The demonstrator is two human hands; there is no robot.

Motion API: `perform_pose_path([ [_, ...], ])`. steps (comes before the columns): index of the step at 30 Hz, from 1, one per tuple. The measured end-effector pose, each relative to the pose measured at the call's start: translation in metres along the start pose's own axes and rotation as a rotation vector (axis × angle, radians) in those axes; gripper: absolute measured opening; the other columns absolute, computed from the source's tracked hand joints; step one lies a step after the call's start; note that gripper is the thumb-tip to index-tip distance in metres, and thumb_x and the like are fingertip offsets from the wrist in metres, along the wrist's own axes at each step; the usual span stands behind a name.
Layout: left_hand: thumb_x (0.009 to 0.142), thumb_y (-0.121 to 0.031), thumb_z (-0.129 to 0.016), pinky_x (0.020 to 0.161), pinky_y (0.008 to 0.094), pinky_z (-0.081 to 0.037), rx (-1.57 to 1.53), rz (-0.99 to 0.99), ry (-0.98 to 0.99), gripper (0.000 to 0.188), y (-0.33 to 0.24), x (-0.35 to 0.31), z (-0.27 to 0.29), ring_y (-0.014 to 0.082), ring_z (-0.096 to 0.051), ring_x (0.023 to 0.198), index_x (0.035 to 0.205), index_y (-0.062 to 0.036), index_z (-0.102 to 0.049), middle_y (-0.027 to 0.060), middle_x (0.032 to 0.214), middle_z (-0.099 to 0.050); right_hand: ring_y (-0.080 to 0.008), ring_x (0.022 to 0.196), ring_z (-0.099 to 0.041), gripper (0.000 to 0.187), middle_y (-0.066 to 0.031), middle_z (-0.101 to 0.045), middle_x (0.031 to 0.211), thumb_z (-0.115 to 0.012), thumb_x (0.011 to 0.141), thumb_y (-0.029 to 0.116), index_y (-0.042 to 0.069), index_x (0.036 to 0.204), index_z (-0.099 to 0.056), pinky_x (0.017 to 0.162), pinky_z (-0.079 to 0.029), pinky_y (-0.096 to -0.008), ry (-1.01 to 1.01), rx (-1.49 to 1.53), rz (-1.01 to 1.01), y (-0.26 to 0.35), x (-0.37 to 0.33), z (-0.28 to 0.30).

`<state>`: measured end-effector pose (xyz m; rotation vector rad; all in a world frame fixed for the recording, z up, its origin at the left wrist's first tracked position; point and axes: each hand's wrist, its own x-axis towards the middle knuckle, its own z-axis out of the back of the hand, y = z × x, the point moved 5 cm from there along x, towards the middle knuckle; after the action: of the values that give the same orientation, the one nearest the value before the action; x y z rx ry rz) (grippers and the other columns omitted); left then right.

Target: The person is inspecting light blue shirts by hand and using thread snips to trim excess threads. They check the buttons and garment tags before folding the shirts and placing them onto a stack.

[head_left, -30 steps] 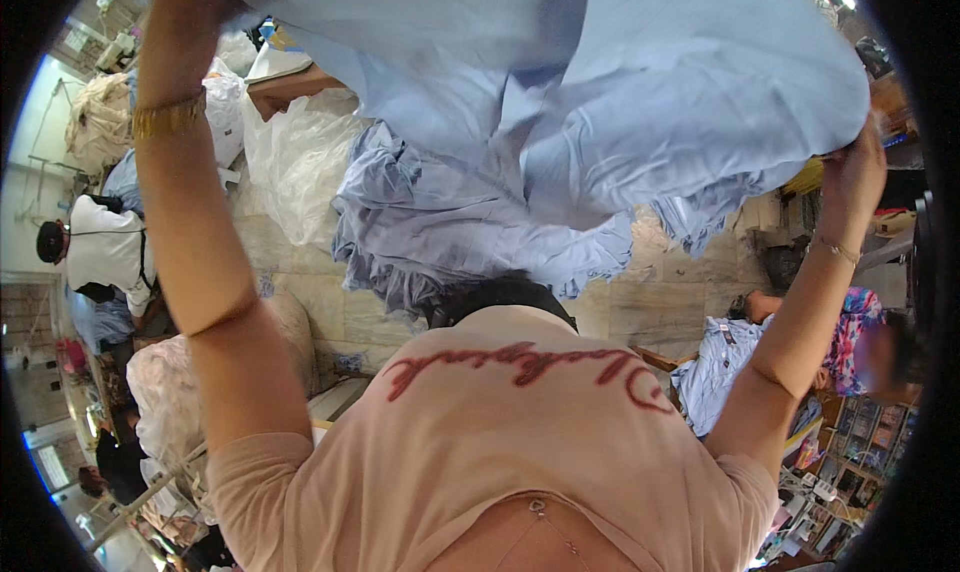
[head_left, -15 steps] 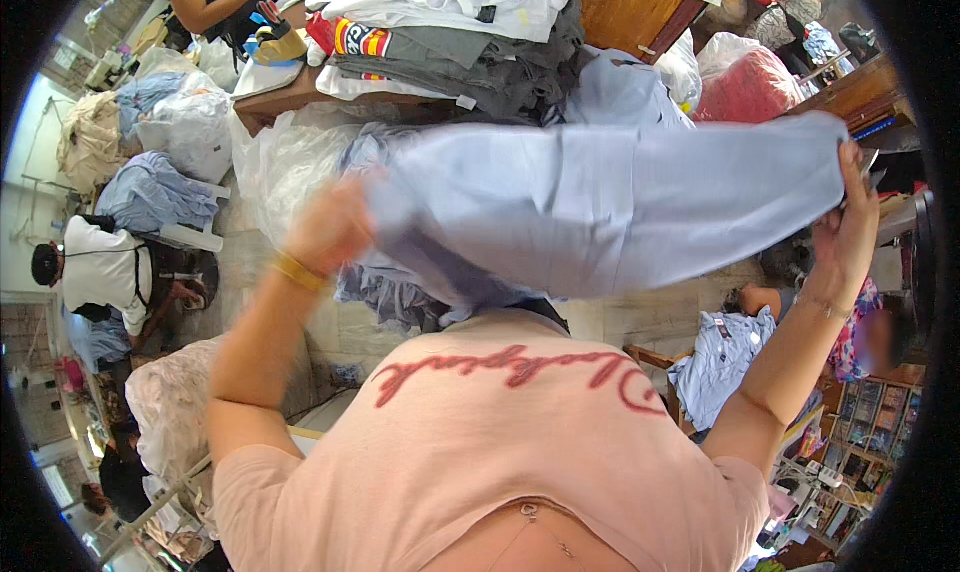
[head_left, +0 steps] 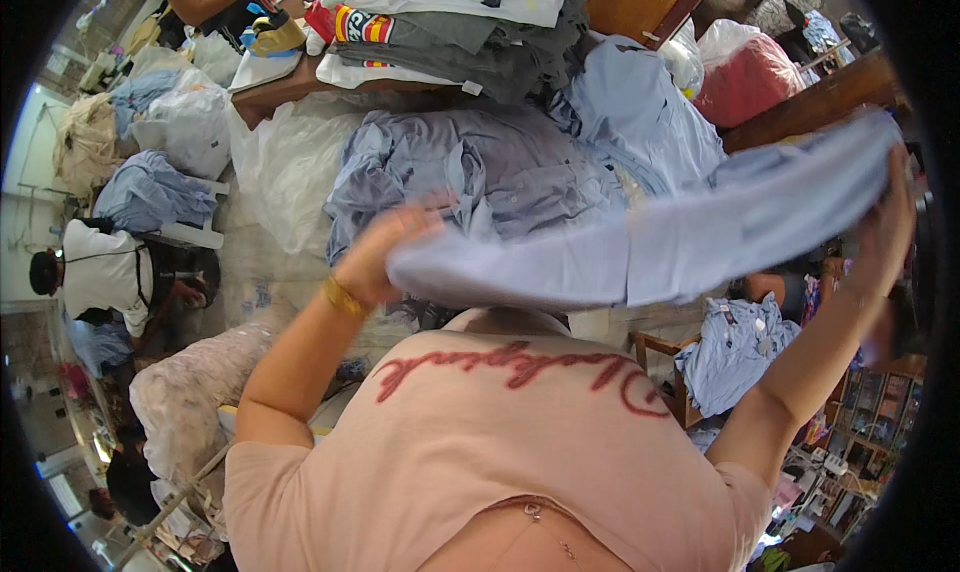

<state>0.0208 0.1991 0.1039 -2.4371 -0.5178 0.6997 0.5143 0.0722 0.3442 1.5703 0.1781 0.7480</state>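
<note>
A light blue garment (head_left: 630, 257), folded into a long band, is stretched across in front of my chest. Motion blurs it, so its exact kind does not show. At its left end my left hand (head_left: 385, 257), with a yellow band on the wrist, is closed on the cloth, fingers smeared by motion. Higher up on the right, my right hand (head_left: 885, 227) grips the other end, partly blurred. Beyond the held cloth lies a heap of blue-grey shirts (head_left: 470, 162). Another light blue heap (head_left: 645, 102) is at its far right.
Stacked dark grey and white garments (head_left: 440, 47) lie on a wooden table beyond. Clear plastic bags (head_left: 285, 172) are at the left, a red bag (head_left: 745, 82) far right. A light blue shirt (head_left: 735, 347) rests on a chair. A person in white (head_left: 105, 277) is at far left.
My right hand has moved outward to the right; my left hand has shifted right and slightly down. The garment has swung lower and narrowed into a band, uncovering the shirt heap behind.
</note>
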Motion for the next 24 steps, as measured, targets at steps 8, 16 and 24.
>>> perform_pose_path([
  [8, 0.086, -0.012, -0.052, 0.079, 0.0256, -0.044, 0.596, -1.25, -0.251, 0.025, -0.257, -0.024, -0.025, 0.0133, -0.053, 0.09, 0.109, -0.0036, -0.054, 0.0061, 0.101, -0.056, -0.0111, 0.082, -0.052, 0.028, -0.0004, -0.059, 0.095, -0.065, 0.079, 0.025, 0.011, 0.103, -0.062, 0.065, -0.038, -0.0211, 0.207, -0.284, 0.036, -0.054, 0.047, -0.062],
  [16, 0.08, -0.025, -0.048, 0.083, 0.034, -0.043, 1.262, -1.446, -0.533, 0.034, -0.291, -0.096, -0.032, 0.0216, -0.054, 0.095, 0.103, -0.0013, -0.057, 0.0085, 0.1, -0.057, -0.006, 0.07, -0.049, 0.029, 0.0001, -0.06, 0.083, -0.061, 0.081, 0.027, 0.005, 0.1, -0.062, 0.058, -0.037, -0.0207, 0.191, -0.682, 0.331, -0.052, 0.019, -0.112],
  [24, 0.079, -0.003, -0.052, 0.056, 0.0179, -0.03, 0.595, -0.76, -0.883, 0.016, -0.051, -0.078, 0.164, 0.0035, -0.039, 0.063, 0.093, -0.0041, -0.058, -0.0032, 0.073, -0.048, -0.009, 0.055, -0.04, 0.013, 0.0001, -0.043, 0.059, -0.06, 0.082, 0.019, 0.007, 0.086, -0.059, 0.05, -0.035, -0.0246, 0.401, -0.669, -0.089, -0.275, -0.187, -0.106],
])
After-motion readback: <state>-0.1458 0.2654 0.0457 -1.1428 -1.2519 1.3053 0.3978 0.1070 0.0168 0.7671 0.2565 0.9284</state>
